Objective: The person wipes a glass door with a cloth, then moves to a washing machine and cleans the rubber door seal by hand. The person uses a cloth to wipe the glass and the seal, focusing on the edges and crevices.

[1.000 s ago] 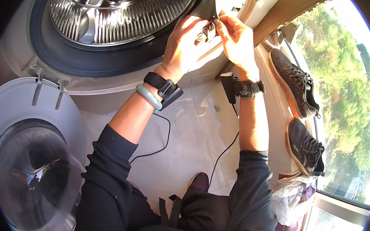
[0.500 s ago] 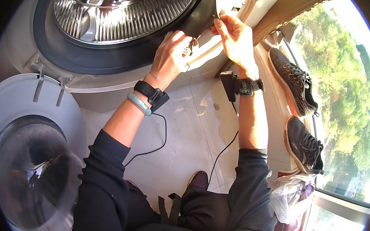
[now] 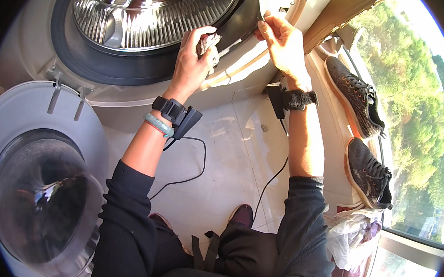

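A washing machine stands before me, its steel drum (image 3: 153,24) showing inside a dark grey rubber door seal (image 3: 114,71). My left hand (image 3: 189,64) is closed round a crumpled, light, stained cloth (image 3: 208,50), close to the lower right part of the seal. With thumb and fingers my right hand (image 3: 283,43) pinches the right edge of the seal and draws it outward from the machine's front. Fingers hide the pinched spot itself. The round door (image 3: 96,133), with its bulging glass (image 3: 40,196), hangs wide at the lower left.
Two dark sneakers (image 3: 350,91) rest along the window ledge on the right, above a white plastic bag (image 3: 353,237). Thin black cables (image 3: 203,160) run from the wrist straps down over the tiled floor (image 3: 219,175). My feet stand below.
My left hand has turned and shifted slightly up and left with the cloth, which shows more now. The right hand keeps its pinch on the seal. The view has shifted a little.
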